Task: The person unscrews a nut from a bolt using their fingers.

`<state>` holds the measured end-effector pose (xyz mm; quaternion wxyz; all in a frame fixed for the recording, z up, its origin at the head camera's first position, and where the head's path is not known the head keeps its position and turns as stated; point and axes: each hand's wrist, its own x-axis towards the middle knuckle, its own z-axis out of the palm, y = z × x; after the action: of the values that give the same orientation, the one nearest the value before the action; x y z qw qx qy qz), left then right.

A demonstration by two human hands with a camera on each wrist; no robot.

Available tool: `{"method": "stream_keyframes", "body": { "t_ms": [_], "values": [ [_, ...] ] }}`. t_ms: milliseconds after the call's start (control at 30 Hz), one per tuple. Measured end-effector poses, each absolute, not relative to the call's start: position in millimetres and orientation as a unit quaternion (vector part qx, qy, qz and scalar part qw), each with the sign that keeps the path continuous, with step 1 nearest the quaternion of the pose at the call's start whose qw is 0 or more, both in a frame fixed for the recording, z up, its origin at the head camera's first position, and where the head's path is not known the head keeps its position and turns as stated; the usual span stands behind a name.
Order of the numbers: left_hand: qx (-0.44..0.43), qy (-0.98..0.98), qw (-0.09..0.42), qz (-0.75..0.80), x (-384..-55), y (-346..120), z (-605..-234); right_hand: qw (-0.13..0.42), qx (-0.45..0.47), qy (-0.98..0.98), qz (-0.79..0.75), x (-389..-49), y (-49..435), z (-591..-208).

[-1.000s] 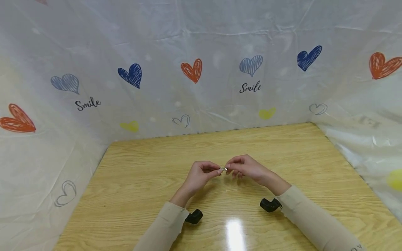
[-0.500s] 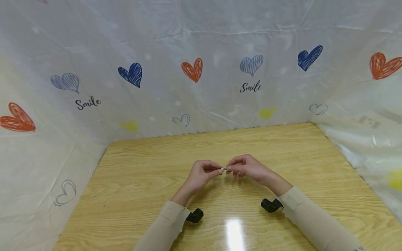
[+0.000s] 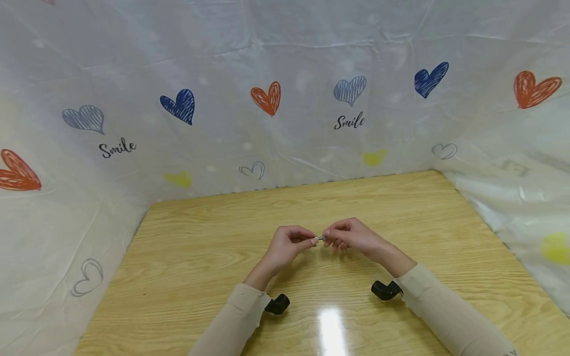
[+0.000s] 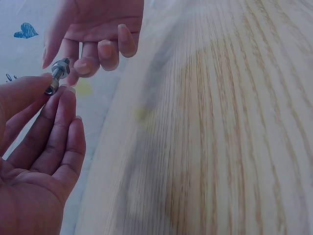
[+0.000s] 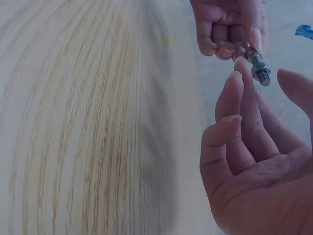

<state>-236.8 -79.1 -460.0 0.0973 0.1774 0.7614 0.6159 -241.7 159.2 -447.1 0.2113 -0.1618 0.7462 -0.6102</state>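
A small metal bolt (image 4: 55, 79) with a hex nut (image 4: 61, 67) on its thread is held above the table. My left hand (image 3: 285, 247) pinches the bolt's head end between thumb and fingers. The threaded tip pokes out past the nut towards my right hand (image 3: 356, 239). In the right wrist view, the right thumb (image 5: 296, 90) stands apart from the nut, and the fingers lie loosely bent beside it. Whether a right fingertip touches the nut, I cannot tell. The left fingers hide most of the bolt's head.
The wood-grain table (image 3: 200, 257) spreads beneath both hands. Behind it and at the sides hangs a pale sheet (image 3: 303, 49) printed with hearts. A black camera mount (image 3: 278, 304) sits at the left wrist, and another black mount (image 3: 385, 290) at the right.
The right fingers have loosened and drawn slightly right, so more of the bolt and nut shows. The left hand keeps its pinch. The head view has shifted a little.
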Motion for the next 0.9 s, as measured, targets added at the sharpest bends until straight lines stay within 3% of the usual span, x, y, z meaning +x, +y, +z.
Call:
{"method": "stream_keyframes", "body": {
  "t_ms": [900],
  "values": [
    [0.169,0.760,0.101,0.619,-236.1,-78.9,-458.3,0.227,-0.164,0.740,-0.611,-242.6,155.7,-447.5]
  ]
}}
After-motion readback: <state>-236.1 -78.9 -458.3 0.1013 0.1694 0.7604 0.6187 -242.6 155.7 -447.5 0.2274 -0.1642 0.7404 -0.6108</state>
